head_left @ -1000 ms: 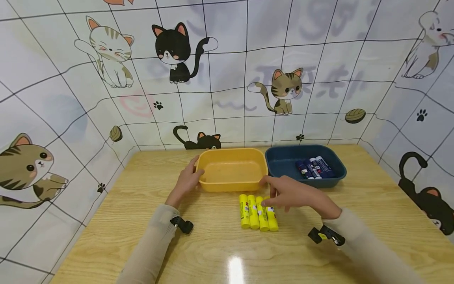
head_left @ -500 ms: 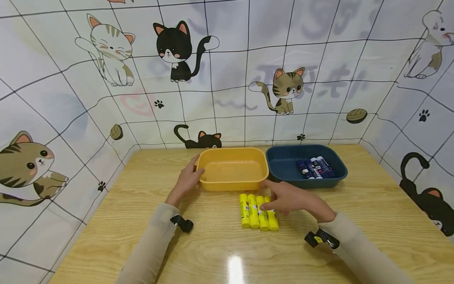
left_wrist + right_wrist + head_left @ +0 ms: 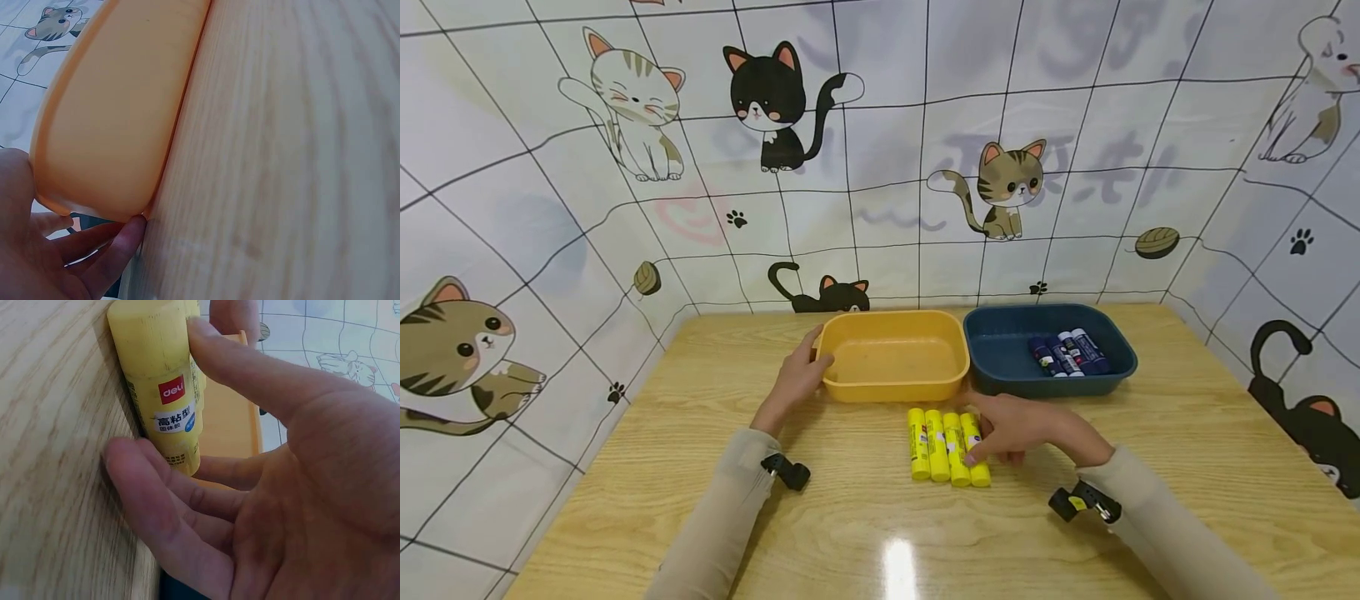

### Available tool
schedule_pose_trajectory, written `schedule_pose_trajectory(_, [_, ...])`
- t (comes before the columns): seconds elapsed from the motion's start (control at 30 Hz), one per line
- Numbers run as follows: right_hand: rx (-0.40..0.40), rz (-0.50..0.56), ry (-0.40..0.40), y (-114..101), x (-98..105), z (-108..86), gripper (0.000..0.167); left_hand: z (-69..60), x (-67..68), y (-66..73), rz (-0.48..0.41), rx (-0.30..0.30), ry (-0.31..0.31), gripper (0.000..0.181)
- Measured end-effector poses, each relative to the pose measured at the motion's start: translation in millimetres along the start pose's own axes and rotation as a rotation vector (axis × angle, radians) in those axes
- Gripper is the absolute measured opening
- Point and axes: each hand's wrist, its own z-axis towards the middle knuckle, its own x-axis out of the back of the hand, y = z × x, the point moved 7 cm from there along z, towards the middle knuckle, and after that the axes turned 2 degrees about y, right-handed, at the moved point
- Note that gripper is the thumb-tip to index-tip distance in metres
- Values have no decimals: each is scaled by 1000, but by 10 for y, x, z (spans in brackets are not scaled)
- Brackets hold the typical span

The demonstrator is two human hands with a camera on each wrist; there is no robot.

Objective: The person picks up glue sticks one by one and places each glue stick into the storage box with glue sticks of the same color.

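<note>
Cartoon cats, paw prints and black grid lines cover the white wall sheet (image 3: 887,125), where we also see faint grey lettering that we cannot make out. Below it spreads a wood-grained table (image 3: 820,517). Near the middle, four yellow sticks (image 3: 937,446) lie side by side, just on the near side of a yellow tray (image 3: 895,392).

From the right wrist we can read one stick's print: "deli" in white on a red patch (image 3: 172,390), then 高粘型 and 固体胶 on the white band (image 3: 175,420); its blue badge and the small lines near the end are too small for us.

The right hand (image 3: 1018,425) is at the rightmost stick, fingers loosely bent and spread well apart from the thumb — whether the thumb touches, we cannot tell. At the far left, the left hand (image 3: 793,375) pinches the yellow tray's end wall, thumb over the rim and fingers outside.

To the right stands a blue tray (image 3: 1052,387) holding dark sticks (image 3: 1063,354) with white ends — their labels are unreadable to us.
</note>
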Motion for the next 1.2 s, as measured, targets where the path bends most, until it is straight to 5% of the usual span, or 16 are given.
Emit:
schedule_pose_trajectory(0.33, [28, 25, -53, -17, -13, -4, 91, 1, 17, 0, -4, -4, 1, 67])
schedule_pose_trajectory(1.2, [-6, 61, -15, 10, -19, -19, 73, -15, -7, -13, -5, 10, -12, 69])
